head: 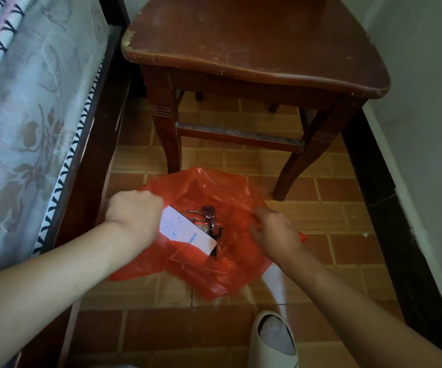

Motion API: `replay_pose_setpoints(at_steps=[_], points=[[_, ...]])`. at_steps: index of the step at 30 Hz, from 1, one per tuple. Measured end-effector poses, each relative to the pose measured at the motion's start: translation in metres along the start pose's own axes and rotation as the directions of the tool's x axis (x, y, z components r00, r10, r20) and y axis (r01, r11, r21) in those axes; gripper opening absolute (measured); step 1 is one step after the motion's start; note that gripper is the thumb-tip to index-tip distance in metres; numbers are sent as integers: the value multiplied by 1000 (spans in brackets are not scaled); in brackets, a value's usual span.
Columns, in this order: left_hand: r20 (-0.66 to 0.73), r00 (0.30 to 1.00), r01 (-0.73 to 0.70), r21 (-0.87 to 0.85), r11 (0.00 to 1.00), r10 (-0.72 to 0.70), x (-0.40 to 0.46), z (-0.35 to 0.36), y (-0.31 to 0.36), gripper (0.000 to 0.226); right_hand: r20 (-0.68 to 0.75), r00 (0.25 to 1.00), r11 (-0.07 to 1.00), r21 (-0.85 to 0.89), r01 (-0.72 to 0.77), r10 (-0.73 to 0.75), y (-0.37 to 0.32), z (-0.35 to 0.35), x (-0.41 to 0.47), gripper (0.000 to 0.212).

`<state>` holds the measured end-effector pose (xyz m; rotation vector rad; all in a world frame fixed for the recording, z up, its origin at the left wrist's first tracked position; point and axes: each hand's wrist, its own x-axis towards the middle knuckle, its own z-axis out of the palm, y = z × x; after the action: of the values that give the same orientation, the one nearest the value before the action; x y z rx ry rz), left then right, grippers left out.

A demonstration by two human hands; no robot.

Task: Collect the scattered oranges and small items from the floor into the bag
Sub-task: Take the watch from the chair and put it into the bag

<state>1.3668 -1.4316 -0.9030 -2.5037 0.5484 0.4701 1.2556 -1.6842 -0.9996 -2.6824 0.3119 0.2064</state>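
bag [214, 264]: red plastic, on tiled floor [347, 216] in front of chair [241, 49], mouth spread wide betw. both hands
L hand [135, 216]: fist clenched on bag's left rim, pulling it open
R hand [275, 232]: fingers pinch bag's right rim; a bit of red plastic sticks out past the knuckles
box [188, 232]: white w/ blue print, inside bag, touching L hand, lying slanted
watch [209, 212]: in bag, just beyond box, chair side; metal bits next to it, too small to tell
slipper [275, 338]: white, near side of bag, below R arm
bed [28, 102]: left of chair & bag
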Motion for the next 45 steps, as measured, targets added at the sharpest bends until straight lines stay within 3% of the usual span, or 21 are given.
replay_pose_setpoints(at_steps=[6,8,11,17,20,24,31,38,45], points=[[-232,967,-158,-229,960,104,-18,-24,8,21,-130,986,987,109,116,-101,-46,-24,8,10],[-318,938,-228,-266,937,139,-21,-25,12,20,-138,985,982,145,119,-99,-60,-28,14,17],[-372,917,-287,-361,887,146,-25,-24,12,16,-87,989,980,154,128,-115,-77,-36,20,11],[-322,944,-245,-547,801,69,-64,-53,-4,13,-23,996,981,172,85,-82,-95,-95,0,6],[-297,954,-216,-578,787,44,-92,-85,-16,11,60,996,985,163,59,-69,-108,-134,-22,17],[-205,979,-135,-681,720,-9,-129,-131,-36,10,125,991,974,218,-64,38,-131,-191,-54,33],[-39,991,42,-817,575,-128,-186,-197,-77,10,170,964,892,372,-255,205,-170,-282,-108,27],[-12,990,62,-867,495,-144,-236,-271,-112,6,180,956,833,470,-291,232,-225,-366,-140,29],[-38,991,9,-935,354,-126,-314,-339,-149,21,200,933,766,532,-361,301,-272,-444,-187,20]])
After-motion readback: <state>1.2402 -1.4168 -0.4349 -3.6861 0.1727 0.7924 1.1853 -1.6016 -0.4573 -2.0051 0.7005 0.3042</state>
